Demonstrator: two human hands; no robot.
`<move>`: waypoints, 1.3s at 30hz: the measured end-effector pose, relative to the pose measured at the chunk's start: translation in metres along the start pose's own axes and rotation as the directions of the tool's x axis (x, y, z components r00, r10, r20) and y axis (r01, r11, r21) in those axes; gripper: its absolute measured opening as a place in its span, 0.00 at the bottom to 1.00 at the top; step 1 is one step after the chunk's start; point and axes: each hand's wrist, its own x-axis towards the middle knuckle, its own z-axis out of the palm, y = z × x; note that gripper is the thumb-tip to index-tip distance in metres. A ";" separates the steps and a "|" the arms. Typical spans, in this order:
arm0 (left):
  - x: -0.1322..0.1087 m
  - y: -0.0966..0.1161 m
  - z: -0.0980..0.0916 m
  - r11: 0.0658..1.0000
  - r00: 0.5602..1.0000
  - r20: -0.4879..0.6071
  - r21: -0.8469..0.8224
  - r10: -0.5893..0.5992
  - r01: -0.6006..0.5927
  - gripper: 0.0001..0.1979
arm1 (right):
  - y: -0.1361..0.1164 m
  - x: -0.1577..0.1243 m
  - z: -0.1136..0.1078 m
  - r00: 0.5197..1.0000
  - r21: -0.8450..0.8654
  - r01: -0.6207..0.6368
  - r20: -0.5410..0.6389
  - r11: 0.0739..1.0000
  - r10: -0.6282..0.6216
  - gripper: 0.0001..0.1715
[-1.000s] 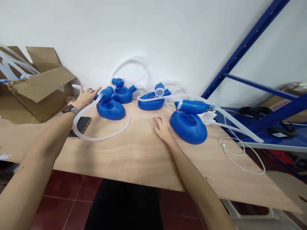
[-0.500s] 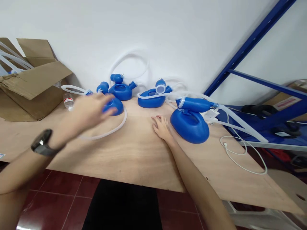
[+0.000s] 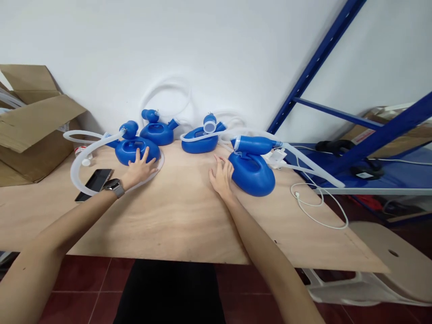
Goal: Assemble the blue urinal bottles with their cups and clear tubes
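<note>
My left hand (image 3: 140, 171), with a watch on the wrist, has its fingers spread over the front of the left blue plastic urinal bottle (image 3: 124, 155). A translucent hose (image 3: 77, 168) loops from that bottle's cap out to the left and round behind my wrist. On the wooden table, my right hand (image 3: 222, 176) lies open with nothing in it, close beside the right urinal bottle (image 3: 255, 175). That one carries a blue funnel-shaped piece (image 3: 256, 145) across its top. Farther back stand two more such bottles, one left of centre (image 3: 158, 134) and one at centre (image 3: 200, 145).
A black phone (image 3: 95, 183) and a small clear bottle (image 3: 86, 158) lie near the open cardboard box (image 3: 40, 144) at left. At right are a white cable (image 3: 324, 220), a white adapter (image 3: 277, 158), a blue metal rack (image 3: 303, 90) and a stool (image 3: 391, 256).
My left hand has come down onto the left urinal bottle from above the table. The phone now shows. My right hand stays beside the right bottle. The view has shifted to the right.
</note>
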 end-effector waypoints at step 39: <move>-0.055 0.059 -0.017 0.621 0.781 -0.577 -0.528 0.238 -0.579 0.49 | -0.057 -0.021 -0.064 0.972 0.263 -0.105 0.233 0.959 0.043 0.28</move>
